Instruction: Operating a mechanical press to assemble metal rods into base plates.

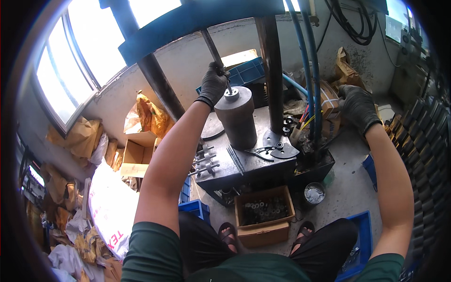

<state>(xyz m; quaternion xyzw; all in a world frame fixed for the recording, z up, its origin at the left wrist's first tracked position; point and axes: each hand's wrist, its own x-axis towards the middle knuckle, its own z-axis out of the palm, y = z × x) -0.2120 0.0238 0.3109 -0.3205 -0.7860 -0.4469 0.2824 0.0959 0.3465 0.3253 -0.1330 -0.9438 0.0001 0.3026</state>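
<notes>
**While one glove's up on the rod, there are containers all over**

Since both hands are up, here's the count. Left hand (212, 85) is wrapped around one thin metal rod (229, 86), right at the top of one grey metal cylinder (237, 123) standing upright on the counter (223, 175). Right hand (359, 109) is well apart on the right, fingers curled, near a strapped carton (329, 101); can't tell if it's holding anything.

Containers: one cardboard box (264, 236) on the near side, full of small metal rings. One round tin (314, 203) just right of it, silvery stuff inside. One blue crate (369, 237) near right with some small metal bits, and one more blue crate (246, 73) on the far side.

On the counter: one pair of pliers (263, 152), two curved plates (286, 152), plus a bunch of spindle parts (205, 162) on the left, too jumbled to count.
</notes>
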